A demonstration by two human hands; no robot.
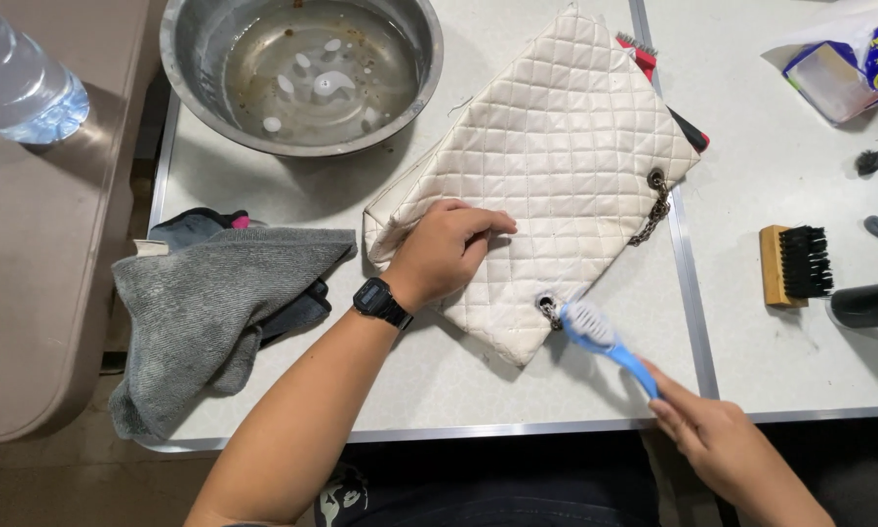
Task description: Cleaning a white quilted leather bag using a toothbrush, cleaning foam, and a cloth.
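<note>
A cream quilted handbag (556, 166) with a metal chain lies flat on the white table (439, 381). My left hand (446, 249), a black watch on its wrist, presses down on the bag's lower left part with fingers curled. My right hand (717, 444) grips the handle of a blue brush (605, 342) with white bristles. The brush head touches the bag's lower corner, next to a metal ring.
A steel bowl (180, 59) with soapy water stands at the back left. A grey cloth (214, 303) lies left of the bag. A wooden brush with black bristles (795, 263), a dark cylinder (868, 304) and a packet (844, 68) sit right. A water bottle (19, 83) stands far left.
</note>
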